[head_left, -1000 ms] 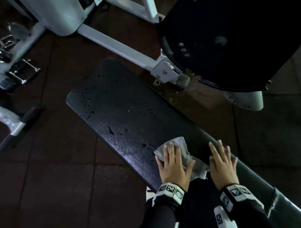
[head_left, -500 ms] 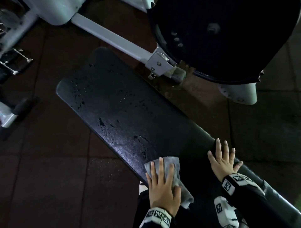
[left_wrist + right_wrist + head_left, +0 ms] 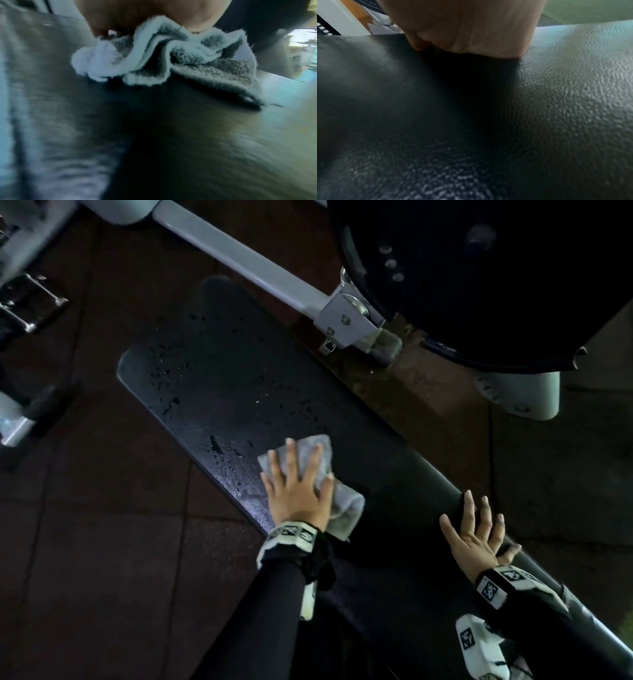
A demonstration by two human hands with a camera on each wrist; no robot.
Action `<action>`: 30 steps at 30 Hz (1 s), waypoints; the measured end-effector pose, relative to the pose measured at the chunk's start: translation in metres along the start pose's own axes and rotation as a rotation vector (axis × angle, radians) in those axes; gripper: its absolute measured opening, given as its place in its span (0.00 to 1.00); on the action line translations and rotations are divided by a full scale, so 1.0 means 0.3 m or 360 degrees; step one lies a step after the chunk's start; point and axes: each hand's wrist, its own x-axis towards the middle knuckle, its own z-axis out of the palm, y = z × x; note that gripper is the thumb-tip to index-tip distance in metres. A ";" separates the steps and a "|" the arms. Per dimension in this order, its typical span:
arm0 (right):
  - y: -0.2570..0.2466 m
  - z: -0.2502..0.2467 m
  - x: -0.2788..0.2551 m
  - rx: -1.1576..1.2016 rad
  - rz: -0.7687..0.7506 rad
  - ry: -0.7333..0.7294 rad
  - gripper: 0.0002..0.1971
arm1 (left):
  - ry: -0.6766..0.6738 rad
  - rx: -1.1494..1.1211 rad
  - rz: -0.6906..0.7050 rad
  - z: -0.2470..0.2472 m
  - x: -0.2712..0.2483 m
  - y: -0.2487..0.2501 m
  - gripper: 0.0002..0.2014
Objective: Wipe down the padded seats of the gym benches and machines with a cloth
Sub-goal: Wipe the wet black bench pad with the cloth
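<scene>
Wiping step under way on the bench (image 3: 376,474), left hand working, right hand bracing.

Nearest the person, the right hand (image 3: 474,537) is lying flat on the pad's near stretch by its far edge, its grip released and holding nothing; the right wrist view is showing the palm resting on dry-looking grained vinyl. Just beyond, the left hand (image 3: 298,491) is pressing the cloth (image 3: 342,505) flat on the pad with straight, spread fingers (image 3: 291,453), grip released rather than clenched round it; the left wrist view is showing the cloth (image 3: 164,58) bunching in folds under the palm. Further out, droplets (image 3: 215,445) are beading on the pad up to its far end, so that stretch is judged unwiped. The next move is calling for pushing the cloth outward through the droplets, keeping pressure even. Beyond the bench, a grey frame (image 3: 260,272) is crossing the floor.
</scene>
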 end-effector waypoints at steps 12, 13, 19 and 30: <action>0.002 0.012 0.002 -0.0002 -0.0013 0.0075 0.34 | 0.0219 -0.0320 -0.0181 0.254 -0.444 0.046 0.35; 0.001 0.011 0.002 -0.0002 -0.0010 0.0083 0.34 | 0.0192 -0.0286 -0.0146 0.256 -0.456 0.081 0.34; -0.001 0.016 0.000 -0.0028 0.0000 0.0121 0.34 | 0.0094 -0.0111 0.0280 0.171 -0.304 0.208 0.32; 0.005 0.012 -0.003 -0.0019 -0.0021 0.0108 0.34 | 0.0296 -0.0156 -0.0147 0.079 -0.086 -0.053 0.30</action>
